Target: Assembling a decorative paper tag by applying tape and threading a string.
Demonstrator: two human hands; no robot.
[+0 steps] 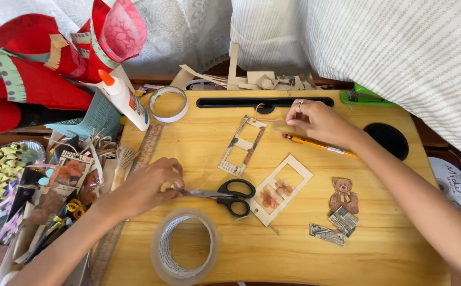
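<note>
Wooden lap desk [273,249] pushed against a bed with striped bedding and lace, craft clutter heaped along its left edge. Near the middle, black-handled scissors [227,195] lying flat, blades pointing left, tips right at the left hand [148,185]. Left fingers curled and pinched close over something small and pale; too hidden to name. Right hand [318,123] near the top of the desk, fingertips pinched on a small tan piece, just above a yellow pencil [318,145]. Between the hands, a printed paper frame strip [242,145] and a cream window frame [281,189] with dried flowers behind its openings. Further out, a teddy bear cutout [343,195], newsprint scraps [335,228], a big roll of clear tape [185,246] at the near edge, a smaller tape roll [168,103] and a glue bottle [124,98] at top left. Likely risks: left fingers so close to the blade tips could be nicked; a forearm sweep could scatter the loose scraps.
</note>
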